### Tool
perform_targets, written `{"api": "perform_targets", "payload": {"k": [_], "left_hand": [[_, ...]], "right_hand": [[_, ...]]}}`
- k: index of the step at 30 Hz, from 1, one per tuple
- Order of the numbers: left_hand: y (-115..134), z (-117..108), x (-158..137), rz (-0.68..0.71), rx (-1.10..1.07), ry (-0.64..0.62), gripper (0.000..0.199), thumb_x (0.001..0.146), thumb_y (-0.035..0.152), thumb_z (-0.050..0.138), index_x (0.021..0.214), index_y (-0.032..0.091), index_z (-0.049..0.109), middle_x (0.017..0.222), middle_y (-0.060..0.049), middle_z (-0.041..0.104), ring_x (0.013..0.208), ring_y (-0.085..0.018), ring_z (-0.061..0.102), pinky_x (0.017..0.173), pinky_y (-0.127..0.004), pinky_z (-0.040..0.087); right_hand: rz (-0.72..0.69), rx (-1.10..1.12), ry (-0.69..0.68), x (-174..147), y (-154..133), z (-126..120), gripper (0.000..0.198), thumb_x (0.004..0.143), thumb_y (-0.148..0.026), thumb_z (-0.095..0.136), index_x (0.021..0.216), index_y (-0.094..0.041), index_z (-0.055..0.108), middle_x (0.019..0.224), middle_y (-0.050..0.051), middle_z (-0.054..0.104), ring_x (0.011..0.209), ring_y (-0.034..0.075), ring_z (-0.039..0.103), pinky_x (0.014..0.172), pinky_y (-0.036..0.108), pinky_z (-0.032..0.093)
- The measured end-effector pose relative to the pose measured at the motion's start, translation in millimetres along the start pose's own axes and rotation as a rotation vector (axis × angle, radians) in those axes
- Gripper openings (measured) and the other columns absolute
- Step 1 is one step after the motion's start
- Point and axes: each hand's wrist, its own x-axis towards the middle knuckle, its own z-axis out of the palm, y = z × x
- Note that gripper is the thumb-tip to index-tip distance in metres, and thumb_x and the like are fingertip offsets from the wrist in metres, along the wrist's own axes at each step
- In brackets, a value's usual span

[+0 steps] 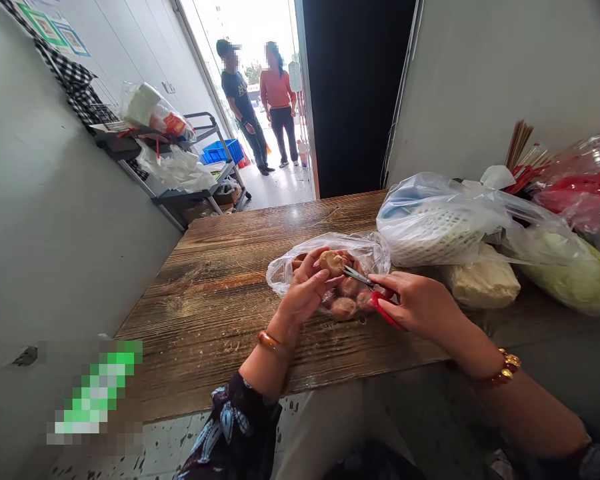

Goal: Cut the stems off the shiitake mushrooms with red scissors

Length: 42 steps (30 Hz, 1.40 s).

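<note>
My left hand [306, 288] is closed on a brown mushroom [331, 263], its pale underside facing up. In my right hand [423, 303] is a pair of red-handled scissors [387, 308]. The scissor blades reach the mushroom's middle, where its stem sits. Beneath both hands lies a clear plastic bag [280, 272] with its mouth spread wide, holding several more mushrooms [343, 308]. Part of the bag's contents is hidden behind my fingers.
The wooden table [195, 320] carries a bag with net-wrapped produce [433, 223], a pale wrapped block [485, 279], a bagged green vegetable [575, 277] and wooden sticks [519, 145]. A loaded cart [180, 193] stands at the left. Two people [279, 97] stand by the doorway.
</note>
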Motion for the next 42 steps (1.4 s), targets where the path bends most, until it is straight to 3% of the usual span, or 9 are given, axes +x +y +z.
{"api": "perform_targets", "payload": {"k": [5, 14, 19, 28, 35, 38, 42], "left_hand": [[-0.5, 0.5, -0.6, -0.014, -0.009, -0.004, 0.052, 0.081, 0.025, 0.075, 0.13, 0.022, 0.056, 0.133, -0.011, 0.062, 0.114, -0.025, 0.065, 0.104, -0.045, 0.049], [-1.3, 1.5, -1.0, -0.008, -0.004, 0.007, 0.055, 0.08, 0.023, 0.076, 0.132, 0.02, 0.058, 0.137, -0.011, 0.06, 0.121, -0.027, 0.06, 0.104, -0.042, 0.049], [-0.1, 2.5, -1.9, 0.016, -0.012, -0.021, 0.052, 0.08, 0.024, 0.076, 0.129, 0.022, 0.058, 0.133, -0.01, 0.062, 0.12, -0.027, 0.06, 0.104, -0.043, 0.049], [-2.7, 1.7, -2.3, 0.087, 0.038, 0.005, 0.036, 0.078, 0.025, 0.079, 0.11, 0.025, 0.062, 0.116, -0.003, 0.068, 0.11, -0.021, 0.064, 0.101, -0.039, 0.049], [2.5, 2.3, -4.4, -0.028, 0.093, -0.058, 0.068, 0.078, 0.031, 0.078, 0.14, 0.026, 0.051, 0.141, -0.01, 0.057, 0.121, -0.03, 0.06, 0.101, -0.046, 0.053], [4.7, 2.7, -5.6, -0.036, 0.13, -0.075, 0.063, 0.076, 0.03, 0.08, 0.134, 0.024, 0.055, 0.139, -0.011, 0.058, 0.115, -0.028, 0.064, 0.095, -0.041, 0.056], [0.3, 1.9, -2.9, 0.074, 0.183, -0.019, 0.056, 0.071, 0.026, 0.084, 0.12, 0.021, 0.058, 0.128, -0.009, 0.063, 0.116, -0.025, 0.062, 0.098, -0.037, 0.054]], "right_hand": [[-0.048, -0.194, -0.03, 5.6, -4.0, -9.2, 0.039, 0.09, -0.035, 0.056, 0.126, -0.027, 0.068, 0.086, 0.004, 0.072, 0.071, 0.019, 0.065, 0.058, 0.03, 0.035], [-0.124, -0.25, -0.155, 22.1, -2.3, -16.8, 0.036, 0.092, -0.032, 0.056, 0.125, -0.024, 0.068, 0.086, 0.006, 0.073, 0.07, 0.019, 0.064, 0.058, 0.029, 0.031], [-0.136, -0.144, -0.195, 22.2, -0.2, -13.1, 0.035, 0.095, -0.03, 0.049, 0.122, -0.019, 0.069, 0.092, 0.009, 0.075, 0.08, 0.021, 0.067, 0.063, 0.029, 0.038], [0.012, 0.088, -0.212, 11.3, 5.1, -18.6, 0.037, 0.088, -0.032, 0.058, 0.121, -0.02, 0.07, 0.094, 0.006, 0.074, 0.077, 0.019, 0.066, 0.066, 0.027, 0.044], [0.0, 0.068, -0.183, 9.8, 7.8, -22.9, 0.04, 0.088, -0.035, 0.057, 0.124, -0.021, 0.07, 0.091, 0.005, 0.074, 0.075, 0.019, 0.065, 0.064, 0.028, 0.043], [0.007, 0.052, -0.187, 10.3, 7.7, -26.7, 0.043, 0.088, -0.036, 0.057, 0.126, -0.023, 0.069, 0.09, 0.005, 0.074, 0.074, 0.019, 0.065, 0.063, 0.028, 0.043], [0.025, 0.068, -0.207, 7.6, 7.4, -30.0, 0.043, 0.087, -0.037, 0.058, 0.126, -0.022, 0.069, 0.089, 0.005, 0.074, 0.074, 0.019, 0.065, 0.064, 0.028, 0.043]]}}
